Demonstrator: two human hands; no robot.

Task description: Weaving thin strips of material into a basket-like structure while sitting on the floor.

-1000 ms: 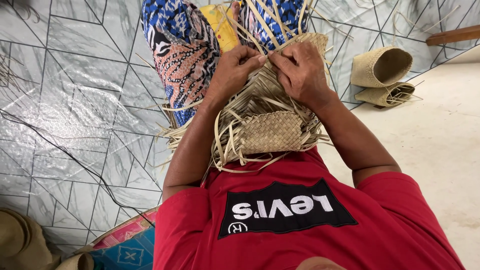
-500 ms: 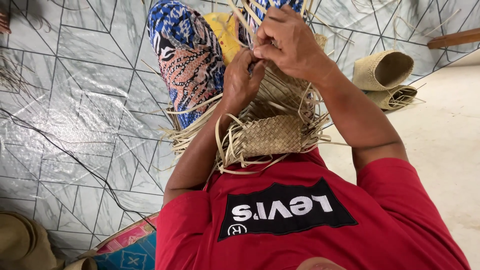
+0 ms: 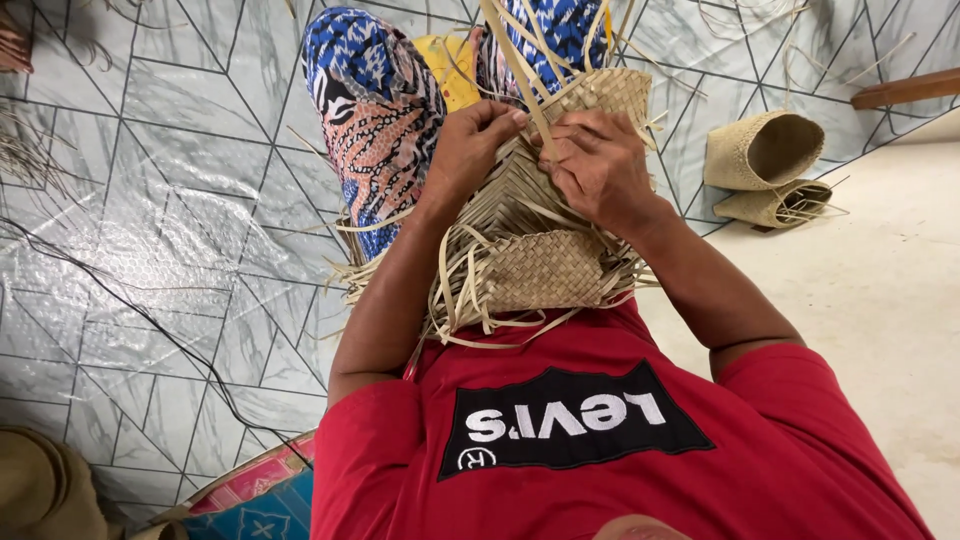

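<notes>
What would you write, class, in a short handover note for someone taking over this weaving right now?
Left hand: pinching strips at the upper edge of the half-woven basket.
Right hand: gripping a loose strip beside it.
Basket lies on the lap.
Done: base and lower wall woven.
Left: many loose strips stick out at top and bottom.
Two finished baskets lie on the floor mat to the right.

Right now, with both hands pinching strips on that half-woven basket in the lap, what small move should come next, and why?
Probably pull the upright strip snug and fold it across the weave. The left hand and right hand meet at its base on the half-woven basket, both pinching there, and many loose strip ends stick out above the rim and below the base, so the weave looks unfinished.
</notes>
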